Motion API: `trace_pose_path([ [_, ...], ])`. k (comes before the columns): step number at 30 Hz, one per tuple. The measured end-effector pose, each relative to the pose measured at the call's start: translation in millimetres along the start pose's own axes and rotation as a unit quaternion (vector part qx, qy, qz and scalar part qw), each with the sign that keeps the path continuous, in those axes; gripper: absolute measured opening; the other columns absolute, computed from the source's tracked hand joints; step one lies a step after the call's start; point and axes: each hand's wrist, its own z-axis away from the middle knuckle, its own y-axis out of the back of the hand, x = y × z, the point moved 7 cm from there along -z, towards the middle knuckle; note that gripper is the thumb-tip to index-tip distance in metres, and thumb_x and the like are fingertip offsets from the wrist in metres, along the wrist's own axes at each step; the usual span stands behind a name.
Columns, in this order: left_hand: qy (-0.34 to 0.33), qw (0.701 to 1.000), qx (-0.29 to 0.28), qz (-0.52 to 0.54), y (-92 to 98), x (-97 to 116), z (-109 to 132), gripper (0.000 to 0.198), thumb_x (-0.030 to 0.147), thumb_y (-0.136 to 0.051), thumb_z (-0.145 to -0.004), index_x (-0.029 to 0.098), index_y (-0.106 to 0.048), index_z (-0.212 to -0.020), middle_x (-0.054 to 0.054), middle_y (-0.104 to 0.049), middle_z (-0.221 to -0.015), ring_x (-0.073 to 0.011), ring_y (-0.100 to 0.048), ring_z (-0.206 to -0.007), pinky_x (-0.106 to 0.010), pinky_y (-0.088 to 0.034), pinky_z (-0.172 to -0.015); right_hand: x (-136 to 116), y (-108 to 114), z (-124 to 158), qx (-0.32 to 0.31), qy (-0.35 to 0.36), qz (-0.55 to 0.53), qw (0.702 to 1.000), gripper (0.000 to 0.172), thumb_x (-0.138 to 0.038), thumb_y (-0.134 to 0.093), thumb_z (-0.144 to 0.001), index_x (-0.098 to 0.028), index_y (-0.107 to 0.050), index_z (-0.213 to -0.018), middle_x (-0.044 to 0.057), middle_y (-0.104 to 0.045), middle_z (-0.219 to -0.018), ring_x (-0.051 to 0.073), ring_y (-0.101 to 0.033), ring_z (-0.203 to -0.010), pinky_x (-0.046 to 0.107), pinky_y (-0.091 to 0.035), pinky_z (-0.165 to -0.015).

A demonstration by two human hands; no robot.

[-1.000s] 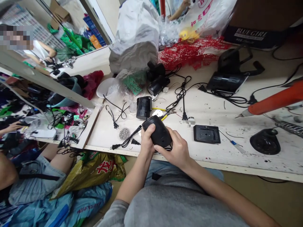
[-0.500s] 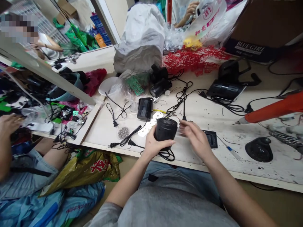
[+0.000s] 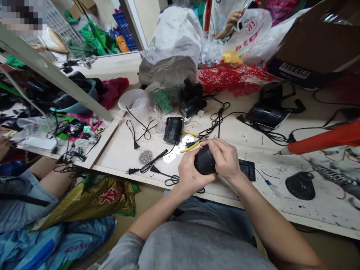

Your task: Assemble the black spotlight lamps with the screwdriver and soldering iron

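Between my two hands is a black cylindrical housing [image 3: 203, 162], held over the front edge of the bench. My left hand [image 3: 189, 173] wraps its near left side. My right hand [image 3: 225, 159] is closed over its right and upper side, fingers bent round the rim. Just beyond it lie yellow-handled pliers [image 3: 189, 147] and white perforated plates [image 3: 172, 153]. A second black housing [image 3: 173, 130] with a cord lies behind the plates. To the right of my right hand is a flat black frame [image 3: 247, 170].
A small dish of screws [image 3: 145, 157] and several plug cords sit at left. An orange-red power screwdriver [image 3: 323, 138] juts in from the right, above a black base [image 3: 300, 185]. A cardboard box [image 3: 315, 48] and grey sack [image 3: 170, 48] stand behind. Another person sits at left.
My right hand has come in from the right and taken hold of the black housing. The housing has tilted, and its slotted end no longer shows. The view has shifted slightly.
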Motion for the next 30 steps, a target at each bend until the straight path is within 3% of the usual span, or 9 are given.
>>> trace_pose_path([
  [4,-0.013,1.000,0.011,-0.008,-1.7,1,-1,0.070,0.026,-0.090,-0.049,0.025,-0.066,-0.114,-0.007,-0.070,-0.106,-0.0336,-0.065,-0.105,-0.048,-0.052,-0.096,5,3,0,-0.015,-0.001,-0.064,0.998,0.045,-0.052,-0.040,-0.102,-0.023,-0.072,-0.090,0.006,-0.073,-0.094,0.023,-0.068,-0.092,0.039,-0.054,-0.088],
  [9,0.020,1.000,-0.012,0.010,-5.6,-4,-4,0.075,0.027,-0.096,-0.045,0.026,-0.067,-0.114,-0.008,-0.069,-0.113,-0.0345,-0.064,-0.109,-0.050,-0.050,-0.099,4,3,0,-0.054,0.014,-0.138,0.989,0.052,-0.059,-0.034,-0.102,-0.025,-0.073,-0.096,0.007,-0.073,-0.106,0.024,-0.066,-0.108,0.044,-0.051,-0.101],
  [16,0.025,0.994,-0.082,0.065,-12.0,-7,-4,0.086,0.030,-0.096,-0.046,0.026,-0.063,-0.126,-0.010,-0.066,-0.124,-0.0352,-0.062,-0.117,-0.053,-0.048,-0.105,25,8,2,0.037,-0.071,-0.072,0.994,0.051,-0.060,-0.040,-0.100,-0.023,-0.069,-0.080,0.006,-0.072,-0.087,0.022,-0.068,-0.088,0.039,-0.054,-0.089],
  [19,0.036,0.994,-0.075,0.064,-10.0,-9,-3,0.081,0.031,-0.097,-0.044,0.023,-0.066,-0.119,-0.010,-0.068,-0.118,-0.0349,-0.064,-0.113,-0.053,-0.049,-0.103,37,8,5,0.065,-0.125,-0.085,0.986,0.056,-0.066,-0.040,-0.097,-0.022,-0.068,-0.078,0.006,-0.073,-0.085,0.023,-0.068,-0.087,0.040,-0.054,-0.091],
  [24,0.071,0.991,-0.082,0.083,-5.0,-11,-6,0.073,0.034,-0.098,-0.041,0.022,-0.071,-0.108,-0.009,-0.072,-0.113,-0.0346,-0.066,-0.111,-0.050,-0.050,-0.103,24,14,13,0.054,-0.116,-0.043,0.991,0.050,-0.055,-0.035,-0.102,-0.023,-0.070,-0.086,0.006,-0.072,-0.091,0.024,-0.067,-0.092,0.043,-0.053,-0.089],
  [25,0.080,0.988,-0.103,0.086,-5.1,-12,-8,0.072,0.034,-0.097,-0.042,0.022,-0.072,-0.108,-0.009,-0.073,-0.113,-0.0341,-0.066,-0.110,-0.049,-0.050,-0.102,16,28,16,0.089,-0.086,-0.011,0.992,0.043,-0.050,-0.038,-0.102,-0.023,-0.070,-0.090,0.006,-0.071,-0.095,0.024,-0.066,-0.095,0.044,-0.053,-0.090],
  [27,0.102,0.981,-0.148,0.078,-5.1,-16,-10,0.068,0.034,-0.096,-0.045,0.024,-0.074,-0.108,-0.007,-0.075,-0.110,-0.0324,-0.068,-0.107,-0.046,-0.052,-0.100,-5,73,29,0.254,0.003,0.067,0.965,0.024,-0.041,-0.049,-0.099,-0.025,-0.067,-0.098,0.006,-0.066,-0.099,0.026,-0.063,-0.100,0.046,-0.051,-0.091],
  [29,0.125,0.975,-0.176,0.055,-3.4,-24,-11,0.064,0.035,-0.095,-0.048,0.025,-0.075,-0.108,-0.004,-0.076,-0.105,-0.0307,-0.069,-0.102,-0.044,-0.053,-0.097,-22,124,56,0.458,0.089,0.126,0.875,0.012,-0.037,-0.061,-0.093,-0.027,-0.062,-0.101,0.006,-0.058,-0.098,0.026,-0.061,-0.097,0.048,-0.051,-0.089],
  [30,0.134,0.973,-0.182,0.043,-2.3,-28,-12,0.062,0.036,-0.094,-0.049,0.025,-0.075,-0.107,-0.004,-0.077,-0.103,-0.0302,-0.069,-0.099,-0.043,-0.053,-0.095,-26,144,68,0.527,0.116,0.142,0.830,0.015,-0.036,-0.066,-0.090,-0.028,-0.060,-0.100,0.005,-0.056,-0.097,0.026,-0.061,-0.095,0.048,-0.051,-0.088],
])
